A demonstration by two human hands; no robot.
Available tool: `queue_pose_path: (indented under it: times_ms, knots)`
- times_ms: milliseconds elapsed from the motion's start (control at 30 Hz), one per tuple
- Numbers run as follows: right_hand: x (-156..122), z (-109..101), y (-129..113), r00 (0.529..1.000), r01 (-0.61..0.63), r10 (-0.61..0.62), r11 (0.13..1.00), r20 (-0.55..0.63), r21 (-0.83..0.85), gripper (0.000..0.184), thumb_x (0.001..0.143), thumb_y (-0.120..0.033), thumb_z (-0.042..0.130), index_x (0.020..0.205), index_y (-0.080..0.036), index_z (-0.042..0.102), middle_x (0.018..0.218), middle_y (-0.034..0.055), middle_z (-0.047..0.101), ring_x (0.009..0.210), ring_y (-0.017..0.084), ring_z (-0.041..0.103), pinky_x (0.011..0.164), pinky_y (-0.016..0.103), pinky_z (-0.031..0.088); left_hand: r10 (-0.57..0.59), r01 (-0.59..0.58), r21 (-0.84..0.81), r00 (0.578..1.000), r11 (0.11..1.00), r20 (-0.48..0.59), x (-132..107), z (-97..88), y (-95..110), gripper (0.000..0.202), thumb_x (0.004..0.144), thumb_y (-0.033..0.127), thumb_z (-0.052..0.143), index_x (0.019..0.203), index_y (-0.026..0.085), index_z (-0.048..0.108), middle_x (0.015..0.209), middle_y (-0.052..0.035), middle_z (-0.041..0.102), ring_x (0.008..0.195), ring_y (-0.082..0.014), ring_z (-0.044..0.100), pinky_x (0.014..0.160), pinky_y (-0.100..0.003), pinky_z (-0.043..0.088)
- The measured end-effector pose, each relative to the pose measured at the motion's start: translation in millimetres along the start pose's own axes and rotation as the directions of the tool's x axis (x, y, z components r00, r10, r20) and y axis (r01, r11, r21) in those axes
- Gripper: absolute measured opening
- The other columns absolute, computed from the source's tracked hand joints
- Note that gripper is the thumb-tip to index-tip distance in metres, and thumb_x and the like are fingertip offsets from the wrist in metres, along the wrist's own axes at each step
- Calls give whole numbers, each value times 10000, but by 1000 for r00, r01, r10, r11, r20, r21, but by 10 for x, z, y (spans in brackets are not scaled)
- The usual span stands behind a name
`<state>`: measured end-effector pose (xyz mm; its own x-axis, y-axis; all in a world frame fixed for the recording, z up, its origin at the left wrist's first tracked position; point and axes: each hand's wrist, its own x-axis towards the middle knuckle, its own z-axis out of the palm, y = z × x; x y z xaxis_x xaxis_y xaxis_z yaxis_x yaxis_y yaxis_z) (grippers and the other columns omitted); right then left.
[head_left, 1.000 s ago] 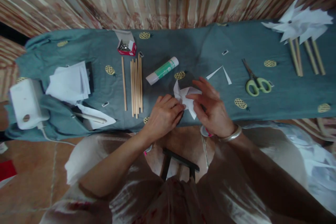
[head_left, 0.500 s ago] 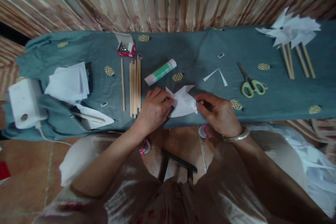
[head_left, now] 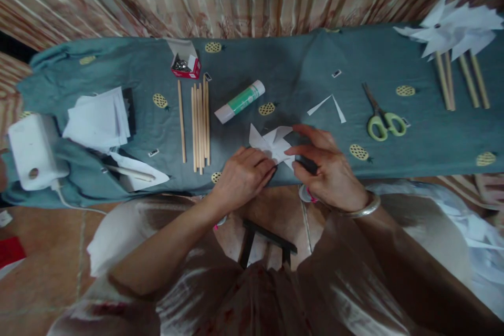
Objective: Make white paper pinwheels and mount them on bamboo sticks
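A white paper pinwheel with folded blades lies at the table's front edge between my hands. My left hand is closed on its lower left part, fingers together and pressing the paper; the thumb is mostly hidden. On the other side, my right hand has its fingers spread, with fingertips touching the right-hand blades. Just beyond the pinwheel lies a green and white glue stick. Two thin paper slivers rest to its right, near scissors with green handles.
Wooden sticks lie left of the glue stick, below a red box of small metal pieces. Further left are stacked white papers and a white device with a cord. Finished pinwheels on sticks lie far right.
The pinwheel has turned a little between my hands. My left hand has shifted right and down onto its lower part. My right hand's fingers have spread from a pinch.
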<state>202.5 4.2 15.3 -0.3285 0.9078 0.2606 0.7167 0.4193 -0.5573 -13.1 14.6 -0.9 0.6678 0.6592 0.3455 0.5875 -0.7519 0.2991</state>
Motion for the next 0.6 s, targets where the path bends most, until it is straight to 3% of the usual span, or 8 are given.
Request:
queue_pose_path:
  times_ms: [100, 300, 467, 600]
  knots:
    - [1, 40, -15, 1000, 14, -15, 999, 23, 39, 144, 851, -208, 634, 965, -226, 719, 1447, 92, 535, 1368, 311, 471, 1097, 546, 438, -32, 31, -52, 999, 998, -19, -16, 9, 4, 187, 976, 240, 543, 977, 128, 693, 894, -72, 712, 820, -189, 653, 734, -307, 495]
    - [2, 157, -23, 999, -31, 29, 998, 21, 60, 158, 935, -278, 572, 897, -247, 722, 1445, 74, 544, 1416, 304, 426, 1127, 563, 408, -85, 83, -144, 996, 986, -9, -38, 19, 10, 190, 975, 225, 541, 1030, 102, 676, 946, -92, 732, 850, -191, 682, 777, -301, 547]
    - [-3, 232, -6, 999, -18, 20, 998, -26, 58, 162, 923, -297, 585, 864, -223, 716, 1428, 95, 559, 1393, 330, 450, 1108, 576, 419, -100, 99, -208, 995, 973, 6, -76, 7, 20, 229, 987, 224, 517, 1152, 121, 639, 973, -89, 743, 838, -166, 684, 759, -287, 564]
    - [11, 276, -3, 997, -10, 14, 998, -75, 56, 133, 907, -291, 610, 823, -232, 694, 1385, 97, 596, 1367, 330, 479, 1103, 573, 426, -57, 54, -200, 998, 978, -6, -98, 20, 15, 198, 982, 203, 524, 1093, 135, 674, 1031, -94, 742, 874, -170, 684, 784, -301, 577]
